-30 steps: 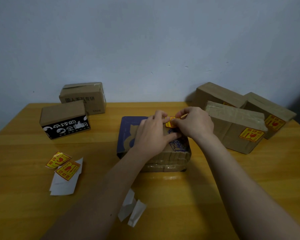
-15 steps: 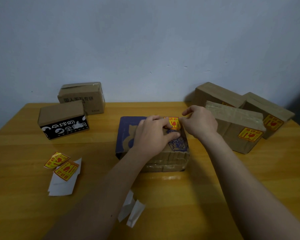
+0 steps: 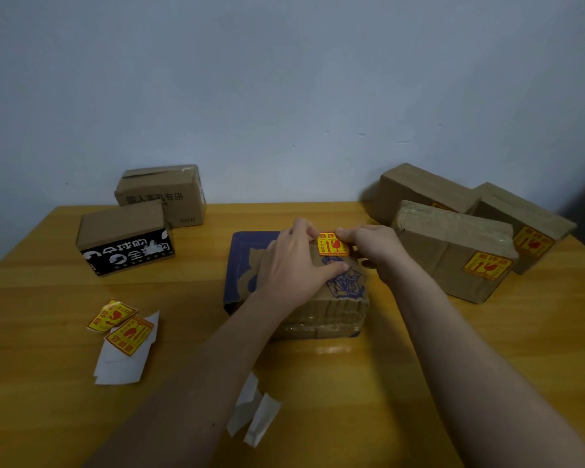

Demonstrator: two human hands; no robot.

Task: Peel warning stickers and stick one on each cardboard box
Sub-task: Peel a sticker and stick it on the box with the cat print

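Since the frames a moment back, the yellow warning sticker [image 3: 332,246] has gone from a curled scrap lifted between both sets of fingertips to lying flat and face-up on the box top, its red print fully readable.

Both hands are on it now. The left hand [image 3: 296,265] lies palm-down over the top of the blue-printed cardboard box [image 3: 338,298], fingers fairly straight and reaching to the sticker's left edge, thumb stretched along just below its lower edge. The right hand [image 3: 374,248] comes in from the other side with its fingers bent, their tips at the sticker's upper right corner; whether they are pinching that corner or only pressing on it I cannot tell.

So the sticker sits at the far end of the box top, directly between the two hands and touching both, its sides roughly square to the box edges. Neither hand has to travel: smoothing it down probably needs only a short rub inward from either edge, and the left hand, already flat, looks better placed for that.

Further out on the wooden table [image 3: 419,383], three boxes at the right [image 3: 453,251] are bunched together, at least two showing stickers. Two boxes at the far left [image 3: 129,238] show none, so they look like what remains. Two spare stickers [image 3: 120,324] lie on white backing paper near the left edge, and peeled backing strips [image 3: 254,413] lie at the front.
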